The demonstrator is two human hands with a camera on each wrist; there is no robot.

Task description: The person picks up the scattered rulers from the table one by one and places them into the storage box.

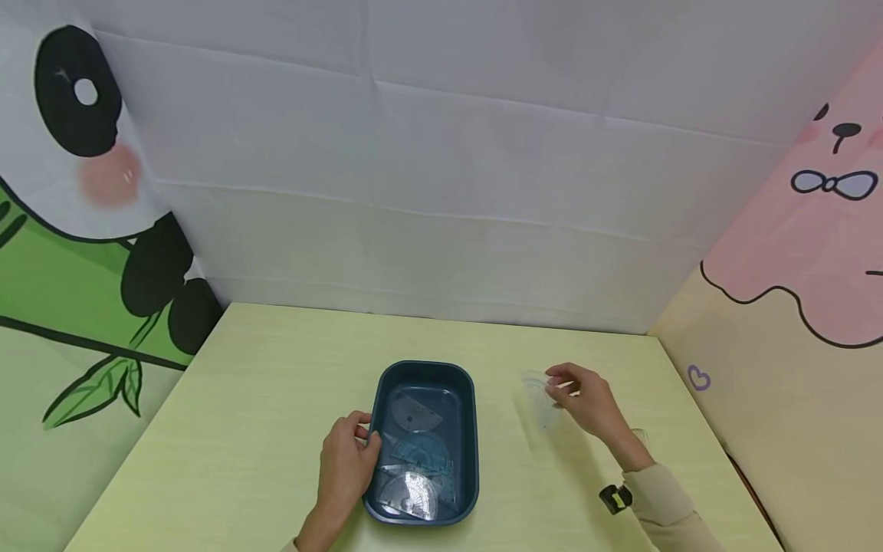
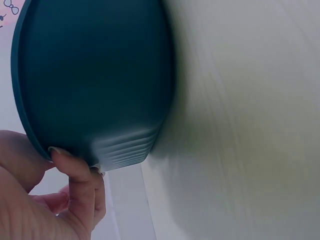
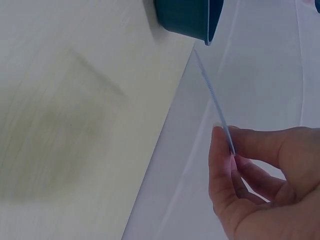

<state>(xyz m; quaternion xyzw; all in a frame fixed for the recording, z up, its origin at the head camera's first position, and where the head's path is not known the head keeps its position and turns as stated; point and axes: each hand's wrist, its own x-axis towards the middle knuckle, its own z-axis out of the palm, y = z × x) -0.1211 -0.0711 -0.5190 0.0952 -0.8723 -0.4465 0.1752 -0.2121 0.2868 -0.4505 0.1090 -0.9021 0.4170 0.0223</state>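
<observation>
A dark blue plastic tray (image 1: 471, 429) stands on the table with several clear protractors and rulers in it; a blue-tinted protractor (image 1: 422, 451) lies among them. My left hand (image 1: 348, 464) grips the tray's left rim; in the left wrist view its fingers (image 2: 75, 170) are at the rim's edge. To the right of the tray, my right hand (image 1: 585, 399) pinches a thin clear protractor (image 1: 534, 391) between thumb and fingertips. The right wrist view shows this protractor (image 3: 214, 95) nearly edge-on, held above the table.
On the pale yellow table (image 1: 262, 399), a clear piece (image 1: 640, 437) lies behind the right wrist, mostly hidden. A white sheet (image 1: 428, 184) rises along the back edge. Printed panels stand at left and right. The right wrist wears a black strap (image 1: 615, 498).
</observation>
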